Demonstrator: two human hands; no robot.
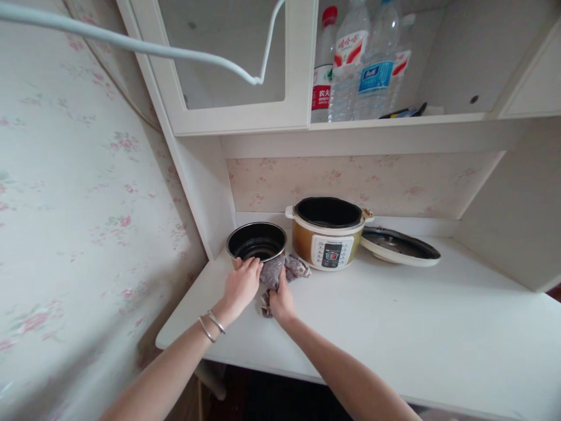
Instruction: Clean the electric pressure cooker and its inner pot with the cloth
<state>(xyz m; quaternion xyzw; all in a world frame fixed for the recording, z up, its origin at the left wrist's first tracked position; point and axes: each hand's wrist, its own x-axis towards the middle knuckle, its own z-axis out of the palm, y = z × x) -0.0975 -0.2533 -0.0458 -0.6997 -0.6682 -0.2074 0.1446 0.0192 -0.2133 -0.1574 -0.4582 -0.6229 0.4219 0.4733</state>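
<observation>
On the left part of the white desk stands a round pot [256,238] with a black inside and a shiny rim. My left hand [242,282] grips the near rim of this pot, fingers over the edge. A grey-brown patterned cloth [272,272] is bunched in my right hand [283,299], against the pot's near right side. Part of the cloth spreads toward the gold and white electric cooker [328,240], which stands open just right of the pot. Its lid [400,244] lies upside down on the desk at the cooker's right.
The white desk [394,316] runs off to the right. Above it hangs a cabinet with a glazed door [228,52] and a shelf of plastic bottles [350,64]. A white cable [166,49] crosses the upper left, before a flowered wall [87,193].
</observation>
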